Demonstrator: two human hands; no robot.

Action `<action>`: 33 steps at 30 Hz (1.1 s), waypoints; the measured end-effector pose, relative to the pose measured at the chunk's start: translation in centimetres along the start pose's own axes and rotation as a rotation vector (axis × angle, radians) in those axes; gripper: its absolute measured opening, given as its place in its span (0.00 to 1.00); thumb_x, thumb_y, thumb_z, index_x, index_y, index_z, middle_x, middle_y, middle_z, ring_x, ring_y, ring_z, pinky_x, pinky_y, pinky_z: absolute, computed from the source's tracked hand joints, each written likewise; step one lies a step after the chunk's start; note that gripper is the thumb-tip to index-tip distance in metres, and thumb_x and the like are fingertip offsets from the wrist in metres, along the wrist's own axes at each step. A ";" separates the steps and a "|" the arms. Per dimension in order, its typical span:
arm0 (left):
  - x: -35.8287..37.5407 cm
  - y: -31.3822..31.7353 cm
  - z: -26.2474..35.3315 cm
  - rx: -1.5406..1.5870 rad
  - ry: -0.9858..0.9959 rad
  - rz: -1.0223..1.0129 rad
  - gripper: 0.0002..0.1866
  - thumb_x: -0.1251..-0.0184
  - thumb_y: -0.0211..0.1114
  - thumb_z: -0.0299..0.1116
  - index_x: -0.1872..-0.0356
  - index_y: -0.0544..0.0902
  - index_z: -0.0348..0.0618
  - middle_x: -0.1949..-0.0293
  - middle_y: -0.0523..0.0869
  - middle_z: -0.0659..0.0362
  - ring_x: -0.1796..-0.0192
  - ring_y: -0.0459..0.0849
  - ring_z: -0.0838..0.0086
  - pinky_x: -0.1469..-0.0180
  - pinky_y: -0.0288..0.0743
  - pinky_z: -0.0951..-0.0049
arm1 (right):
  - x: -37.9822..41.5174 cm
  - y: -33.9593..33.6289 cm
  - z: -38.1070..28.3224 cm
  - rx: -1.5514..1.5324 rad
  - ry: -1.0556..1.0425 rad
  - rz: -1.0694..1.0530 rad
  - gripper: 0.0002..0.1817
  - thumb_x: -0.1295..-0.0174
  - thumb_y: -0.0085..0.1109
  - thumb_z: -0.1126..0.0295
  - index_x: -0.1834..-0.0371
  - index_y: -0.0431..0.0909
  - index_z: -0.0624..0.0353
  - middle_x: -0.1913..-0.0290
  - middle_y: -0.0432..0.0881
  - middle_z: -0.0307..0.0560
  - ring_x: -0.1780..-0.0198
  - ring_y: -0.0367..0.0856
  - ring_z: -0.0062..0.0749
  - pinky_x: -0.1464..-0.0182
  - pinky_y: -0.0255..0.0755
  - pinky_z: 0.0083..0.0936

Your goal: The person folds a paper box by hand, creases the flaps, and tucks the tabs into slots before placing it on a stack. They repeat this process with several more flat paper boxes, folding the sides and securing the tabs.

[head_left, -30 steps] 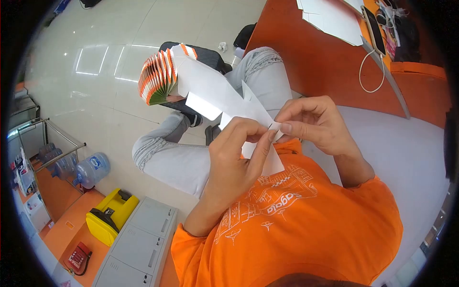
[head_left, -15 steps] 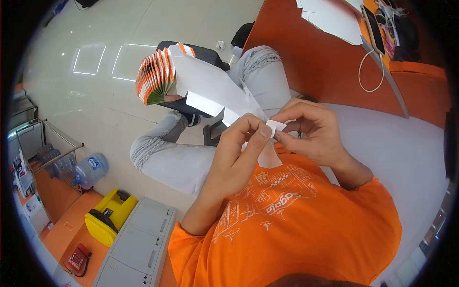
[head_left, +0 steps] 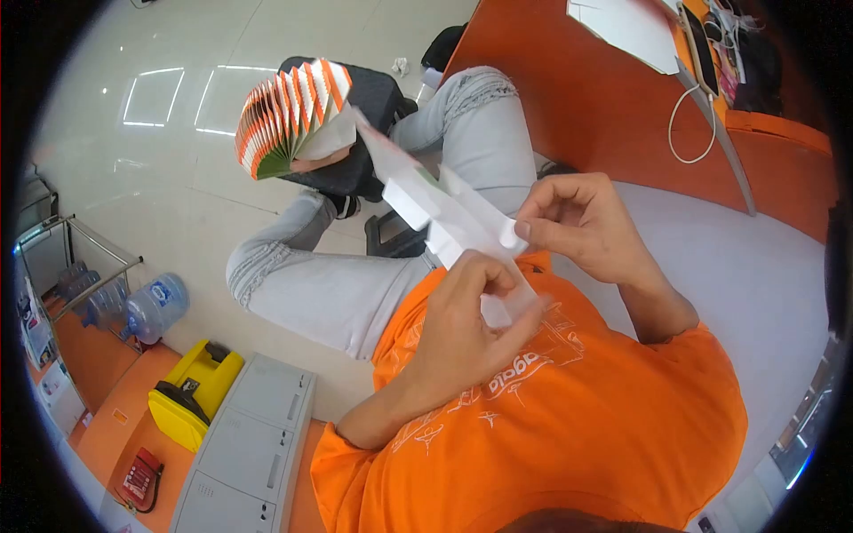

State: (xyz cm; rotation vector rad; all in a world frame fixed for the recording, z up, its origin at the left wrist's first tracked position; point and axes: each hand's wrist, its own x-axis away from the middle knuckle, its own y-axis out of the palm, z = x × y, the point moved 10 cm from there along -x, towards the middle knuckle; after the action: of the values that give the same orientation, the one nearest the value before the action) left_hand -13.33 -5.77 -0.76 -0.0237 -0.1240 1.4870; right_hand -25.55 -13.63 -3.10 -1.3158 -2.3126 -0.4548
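A long cut sheet of white paper [head_left: 458, 218] with side flaps lies over my lap, slanting from the black seat towards my shirt. My right hand [head_left: 577, 226] pinches a small rounded white piece [head_left: 510, 236] at the sheet's right edge; whether it is part of the sheet is unclear. My left hand [head_left: 475, 324] is over the sheet's lower end, fingers curled and blurred thumb stretched away from them, a white flap showing in the gap. Beyond the sheet, a pleated orange, white and green paper fan [head_left: 289, 120] rests on the black seat [head_left: 378, 98].
An orange-red partition [head_left: 569, 107] stands at the upper right, with white sheets [head_left: 626, 31], a phone [head_left: 700, 49] and a looped cable on its ledge. Grey lockers [head_left: 253, 444], a yellow case [head_left: 191, 391], a red phone [head_left: 142, 480] and water bottles [head_left: 155, 306] are at the left.
My hands have come apart; the left moved down and right, its thumb spreading. The sheet tilted and shifted, its far end lifting off the fan. The view has shifted slightly.
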 end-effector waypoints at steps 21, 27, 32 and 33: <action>-1.3 5.0 -8.9 0.587 -0.678 -0.204 0.12 0.25 0.69 0.36 0.57 0.85 0.35 0.61 0.89 0.57 0.61 0.88 0.78 0.59 0.84 0.78 | 0.7 -4.5 6.3 0.053 0.252 0.018 0.06 0.39 0.64 0.74 0.68 0.85 0.67 0.67 0.86 0.42 0.65 0.85 0.20 0.59 0.83 0.17; -0.4 5.9 -9.4 0.669 -0.744 -0.196 0.15 0.24 0.69 0.39 0.57 0.85 0.34 0.62 0.89 0.56 0.62 0.88 0.77 0.55 0.86 0.77 | 0.6 -4.5 5.9 0.087 0.357 -0.064 0.06 0.40 0.67 0.73 0.72 0.86 0.66 0.71 0.86 0.41 0.68 0.84 0.18 0.62 0.78 0.15; 0.5 6.1 -9.3 0.746 -0.745 -0.097 0.14 0.24 0.69 0.36 0.55 0.85 0.31 0.61 0.89 0.56 0.62 0.88 0.77 0.52 0.86 0.77 | 0.7 -4.3 6.1 0.064 0.348 -0.072 0.07 0.41 0.68 0.72 0.71 0.87 0.65 0.72 0.86 0.41 0.68 0.83 0.18 0.63 0.77 0.16; 0.7 6.1 -9.4 0.772 -0.747 -0.067 0.12 0.23 0.68 0.33 0.54 0.85 0.31 0.60 0.89 0.56 0.61 0.88 0.76 0.52 0.85 0.77 | 0.7 -4.3 6.1 0.073 0.342 -0.071 0.07 0.41 0.69 0.72 0.72 0.87 0.64 0.72 0.86 0.41 0.68 0.83 0.18 0.63 0.76 0.16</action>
State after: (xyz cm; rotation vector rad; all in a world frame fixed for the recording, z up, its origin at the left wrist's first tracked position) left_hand -18.38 -3.94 -10.64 1.1494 -0.1402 1.3294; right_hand -30.87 -12.31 -8.16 -1.0335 -2.0738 -0.5639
